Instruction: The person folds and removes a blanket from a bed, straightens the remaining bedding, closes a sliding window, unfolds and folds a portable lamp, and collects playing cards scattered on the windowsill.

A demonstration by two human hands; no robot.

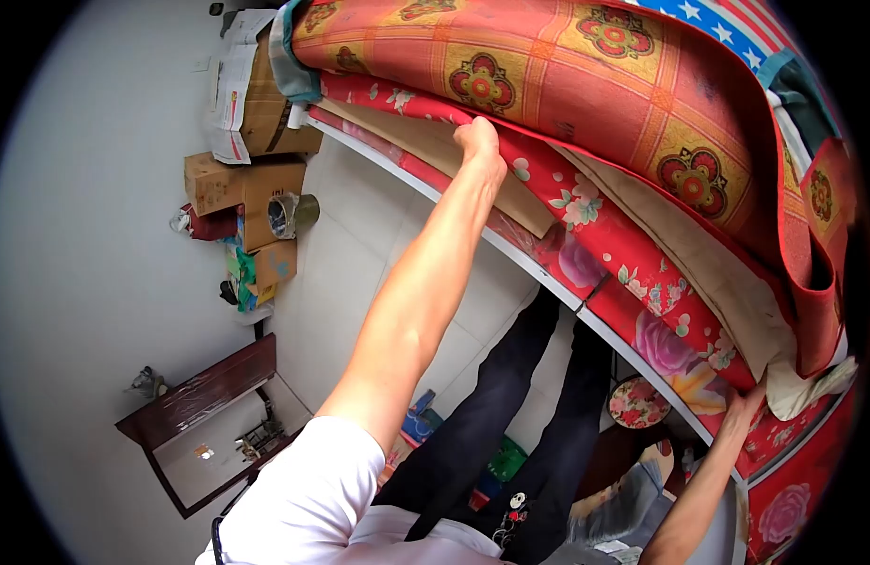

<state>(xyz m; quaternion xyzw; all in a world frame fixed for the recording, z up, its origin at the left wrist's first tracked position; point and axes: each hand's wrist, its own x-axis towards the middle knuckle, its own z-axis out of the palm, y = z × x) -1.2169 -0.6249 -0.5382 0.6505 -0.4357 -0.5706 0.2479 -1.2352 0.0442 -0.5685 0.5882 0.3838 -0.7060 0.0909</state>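
Layers of bedding lie along the bed edge. My left hand (478,141) is closed on the edge of a red floral cloth (585,202), below a thick orange patterned mat (548,80) that is folded up. At the right, my right hand (748,403) is at the bed's corner, against the lower end of the red cloth and a beige layer (684,250); its fingers are mostly hidden by fabric. Under the lifted layers, a flat tan board (425,146) and a rose-printed red surface (642,330) show.
The white bed frame (538,273) runs diagonally past my legs. Cardboard boxes (270,198) and a bin (293,216) stand by the wall at left. A dark-framed mirror (209,443) is at lower left, and a round floral stool (639,403) is under the bed's edge.
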